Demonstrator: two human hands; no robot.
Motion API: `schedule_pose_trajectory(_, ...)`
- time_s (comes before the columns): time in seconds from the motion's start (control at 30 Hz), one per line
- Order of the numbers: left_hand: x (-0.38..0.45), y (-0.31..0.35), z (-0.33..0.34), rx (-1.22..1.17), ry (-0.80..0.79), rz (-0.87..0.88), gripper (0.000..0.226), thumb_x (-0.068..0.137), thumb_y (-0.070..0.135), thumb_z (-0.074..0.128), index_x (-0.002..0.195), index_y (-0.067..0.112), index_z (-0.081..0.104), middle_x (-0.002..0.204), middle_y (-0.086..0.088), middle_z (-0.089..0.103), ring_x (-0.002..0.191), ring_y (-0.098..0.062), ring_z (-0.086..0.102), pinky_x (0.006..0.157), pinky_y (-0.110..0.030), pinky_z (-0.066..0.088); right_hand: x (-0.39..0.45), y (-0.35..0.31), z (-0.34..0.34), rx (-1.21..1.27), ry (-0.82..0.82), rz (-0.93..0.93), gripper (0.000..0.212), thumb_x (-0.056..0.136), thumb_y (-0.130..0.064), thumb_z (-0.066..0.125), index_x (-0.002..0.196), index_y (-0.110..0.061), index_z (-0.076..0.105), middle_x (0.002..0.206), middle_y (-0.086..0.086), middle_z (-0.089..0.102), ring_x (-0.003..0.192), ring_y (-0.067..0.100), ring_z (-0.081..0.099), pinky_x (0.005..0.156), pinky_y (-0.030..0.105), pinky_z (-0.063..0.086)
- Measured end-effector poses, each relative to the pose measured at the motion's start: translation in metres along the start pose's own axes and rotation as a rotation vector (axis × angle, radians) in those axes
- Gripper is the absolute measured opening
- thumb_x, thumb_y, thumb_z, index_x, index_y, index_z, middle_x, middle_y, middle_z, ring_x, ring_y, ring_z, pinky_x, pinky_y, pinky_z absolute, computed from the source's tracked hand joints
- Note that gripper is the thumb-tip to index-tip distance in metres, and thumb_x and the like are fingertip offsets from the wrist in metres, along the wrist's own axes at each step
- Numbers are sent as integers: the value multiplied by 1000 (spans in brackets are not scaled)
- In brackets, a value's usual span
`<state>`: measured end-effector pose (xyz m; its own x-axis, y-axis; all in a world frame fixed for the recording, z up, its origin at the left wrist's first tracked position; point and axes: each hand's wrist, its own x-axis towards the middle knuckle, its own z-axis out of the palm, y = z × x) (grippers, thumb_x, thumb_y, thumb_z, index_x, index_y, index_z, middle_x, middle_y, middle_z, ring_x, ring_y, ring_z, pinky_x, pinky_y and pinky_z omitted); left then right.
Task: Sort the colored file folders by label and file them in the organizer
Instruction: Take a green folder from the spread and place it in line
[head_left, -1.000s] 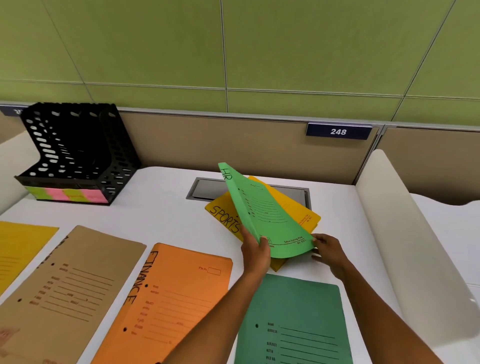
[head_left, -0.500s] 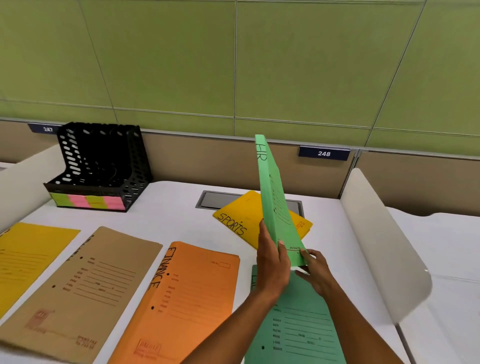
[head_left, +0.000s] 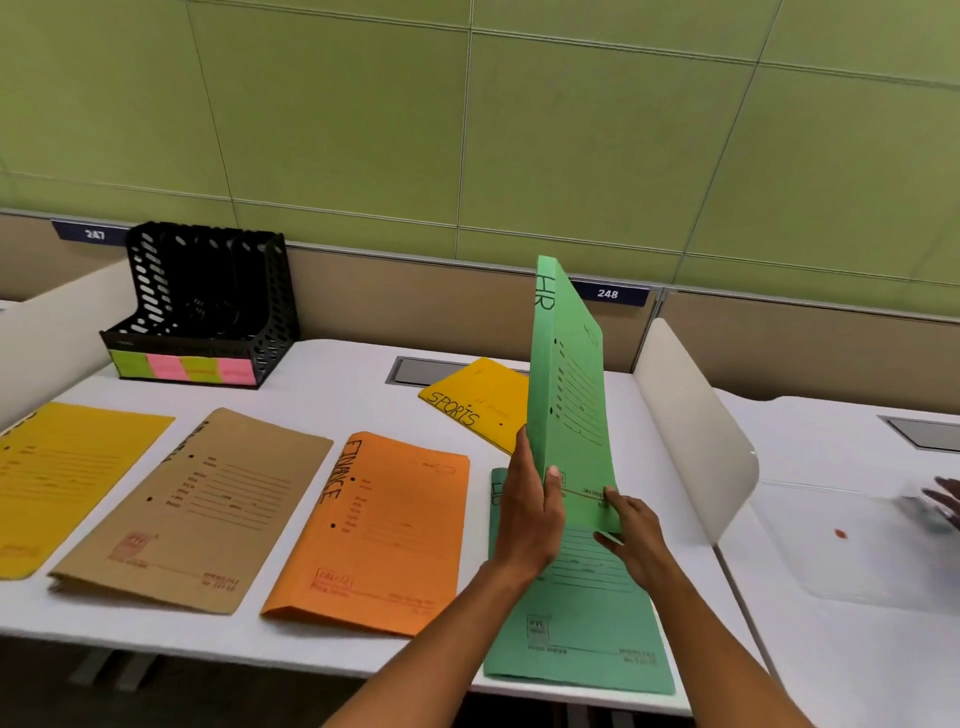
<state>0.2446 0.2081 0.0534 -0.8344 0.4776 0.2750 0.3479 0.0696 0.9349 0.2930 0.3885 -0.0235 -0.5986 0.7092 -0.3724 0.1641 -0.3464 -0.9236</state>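
Green wall panels rise behind a white desk (head_left: 322, 384), and a low tan partition runs along the desk's back edge. Every place below is given relative to the orange FINANCE folder (head_left: 379, 530), which lies flat near the desk's front edge.

Just right of it, the light green HR folder (head_left: 569, 395) stands almost upright, spine toward the viewer, its top reaching above the partition. The left hand (head_left: 530, 525) grips the lower spine edge: the thumb lies across the folder's printed face, the fingers wrap behind, and the forearm comes up from the bottom of the view. The right hand (head_left: 636, 540) pinches the folder's lower right corner between thumb and fingers, with the wrist bent and the forearm angled in from the lower right. Both hands are clamped on this one folder.

Beneath those hands, directly right of the orange folder, a darker green folder (head_left: 571, 623) lies flat. Behind and to the right sits the yellow SPORTS folder (head_left: 478, 402), partly hidden by the upright one. Immediately left lies a brown folder (head_left: 208, 499), and beyond that a yellow folder (head_left: 67, 478). Far back and left stands the black organizer (head_left: 208, 301), with green and pink sticky labels along its front.
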Motion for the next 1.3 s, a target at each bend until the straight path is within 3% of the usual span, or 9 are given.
schedule_pose_trajectory(0.1, -15, 2, 5, 15, -11, 18, 61, 104, 29, 36, 156, 25, 5, 157, -1, 30, 140, -13, 36, 114, -39, 37, -16, 5, -20, -25, 28, -13, 34, 92, -29, 63, 111, 0, 55, 116, 21, 59, 109, 36, 59, 81, 46, 56)
schedule_pose_trajectory(0.27, -32, -5, 10, 53, -1, 42, 55, 104, 33, 35, 154, 23, 15, 147, -2, 42, 131, -11, 45, 108, -35, 44, -33, 14, -51, -54, 69, 4, 30, 90, -27, 68, 105, -4, 56, 112, 20, 61, 108, 37, 59, 90, 51, 54)
schedule_pose_trajectory(0.5, -48, -43, 17, 135, -16, -24, 54, 104, 23, 35, 154, 26, 14, 150, 4, 37, 132, -4, 38, 106, -20, 39, -38, 36, -87, -146, 33, 7, 18, 92, -15, 64, 104, -6, 54, 107, 24, 65, 93, 34, 65, 84, 50, 57)
schedule_pose_trajectory(0.63, -60, -62, 24, 68, -46, -133, 56, 105, 16, 32, 155, 29, 11, 148, 5, 39, 129, -8, 46, 97, -29, 53, -40, 48, -100, -168, -9, 44, 17, 96, -11, 57, 107, -3, 47, 103, 26, 66, 92, 38, 68, 78, 53, 58)
schedule_pose_trajectory(0.73, -69, -76, 31, 50, -40, -202, 54, 105, 16, 32, 154, 25, 13, 145, 4, 43, 124, -7, 51, 86, -17, 54, -41, 56, -116, -165, -18, 51, 17, 96, -14, 57, 106, -6, 47, 98, 21, 70, 90, 34, 70, 73, 47, 60)
schedule_pose_trajectory(0.87, -85, -94, 40, 114, -76, -275, 51, 104, 19, 36, 152, 21, 20, 144, 2, 46, 129, -12, 49, 101, -32, 51, -43, 66, -139, -172, -10, 39, 14, 96, -14, 58, 103, -8, 49, 92, 15, 72, 87, 29, 71, 59, 35, 59)
schedule_pose_trajectory(1.07, -100, -111, 46, 302, -89, -410, 40, 101, 13, 44, 140, 13, 39, 133, -5, 52, 125, -22, 48, 104, -38, 45, -53, 88, -150, -267, -9, 17, 13, 96, -16, 59, 102, -9, 50, 93, 17, 71, 81, 25, 71, 55, 29, 56)
schedule_pose_trajectory(1.2, -95, -119, 39, 478, -120, -519, 34, 99, 14, 43, 132, 12, 44, 125, -10, 47, 119, -26, 46, 101, -42, 45, -57, 99, -147, -348, -15, -12, 16, 94, -21, 61, 103, -10, 52, 102, 14, 68, 93, 28, 68, 73, 44, 61)
schedule_pose_trajectory(1.3, -90, -122, 32, 534, -157, -570, 34, 97, 15, 45, 131, 11, 46, 122, -12, 47, 116, -28, 48, 99, -42, 46, -59, 102, -142, -480, 11, -50, 14, 94, -22, 62, 101, -11, 57, 104, 8, 66, 96, 24, 66, 79, 43, 59)
